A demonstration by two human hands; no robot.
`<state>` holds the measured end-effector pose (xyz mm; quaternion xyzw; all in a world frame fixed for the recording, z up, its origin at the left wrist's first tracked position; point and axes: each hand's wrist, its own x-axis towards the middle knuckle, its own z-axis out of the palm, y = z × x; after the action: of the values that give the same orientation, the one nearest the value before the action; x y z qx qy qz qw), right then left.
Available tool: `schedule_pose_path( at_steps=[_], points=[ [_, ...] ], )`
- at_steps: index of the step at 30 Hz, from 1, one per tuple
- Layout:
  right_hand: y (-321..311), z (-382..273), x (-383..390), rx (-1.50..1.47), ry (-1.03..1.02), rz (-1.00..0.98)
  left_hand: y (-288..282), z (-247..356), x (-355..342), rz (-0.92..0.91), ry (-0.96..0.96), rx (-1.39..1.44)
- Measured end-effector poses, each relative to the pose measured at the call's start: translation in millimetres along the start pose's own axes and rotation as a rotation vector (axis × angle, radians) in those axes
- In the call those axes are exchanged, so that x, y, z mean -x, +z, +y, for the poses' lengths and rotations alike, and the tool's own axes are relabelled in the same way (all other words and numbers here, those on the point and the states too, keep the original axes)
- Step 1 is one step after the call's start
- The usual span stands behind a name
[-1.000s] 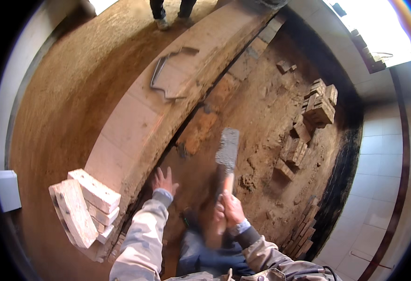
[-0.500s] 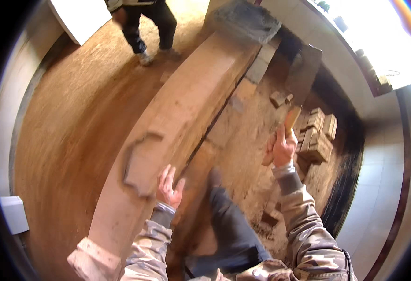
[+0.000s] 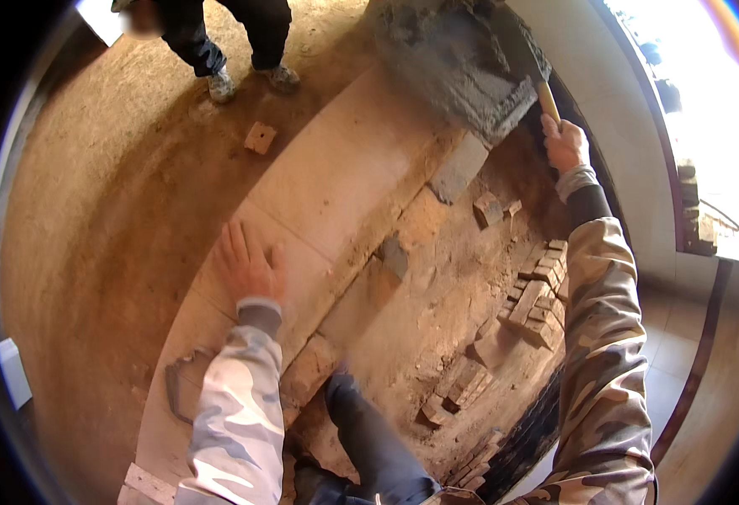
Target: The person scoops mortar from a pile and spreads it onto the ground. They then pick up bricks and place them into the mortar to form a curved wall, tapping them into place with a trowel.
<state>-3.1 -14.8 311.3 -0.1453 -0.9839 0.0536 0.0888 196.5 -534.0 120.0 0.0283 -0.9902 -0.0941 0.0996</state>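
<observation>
My right hand [image 3: 568,146] is closed around the wooden handle of a trowel [image 3: 548,103], its arm stretched far forward. The trowel's blade is down at the right edge of a heap of wet grey mortar [image 3: 458,63], so most of the blade cannot be made out. That mortar sits at the far end of a long, smooth, tan ledge [image 3: 344,160]. On the ledge's top, my left hand [image 3: 253,268] rests with its fingers stretched out and holds nothing. Beside my left forearm, a dark angular outline [image 3: 181,389] marks the ledge, partly hidden by the sleeve.
Stacked bricks [image 3: 539,313] and more bricks [image 3: 462,389] lie in the dirt trough right of the ledge. Broken pieces [image 3: 488,209] lie farther up. Another person [image 3: 222,38] stands far left, near a loose brick [image 3: 260,137]. A tiled wall [image 3: 639,168] bounds the right.
My right hand has reached forward with the trowel to the mortar. My left hand has come down onto the ledge, farther forward. The view has shifted toward the mortar.
</observation>
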Motion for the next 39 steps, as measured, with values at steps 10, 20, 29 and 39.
schedule_pose_path(
  at_steps=[10, 20, 29, 39],
  points=[
    [16, -19, -117, 0.553, -0.201, -0.167, -13, 2, -8, -0.099, -0.043, -0.004],
    [-37, -23, -44, 0.286, -0.319, -0.225, -30, -5, -16, -0.125, -0.043, -0.006],
    [-6, -53, -15, 0.303, -0.188, -0.413, -24, -5, -13, -0.139, -0.060, -0.002],
    [22, -110, -46, -0.199, 0.179, -0.698, -23, -11, -10, -0.180, -0.055, 0.009]
  ],
)
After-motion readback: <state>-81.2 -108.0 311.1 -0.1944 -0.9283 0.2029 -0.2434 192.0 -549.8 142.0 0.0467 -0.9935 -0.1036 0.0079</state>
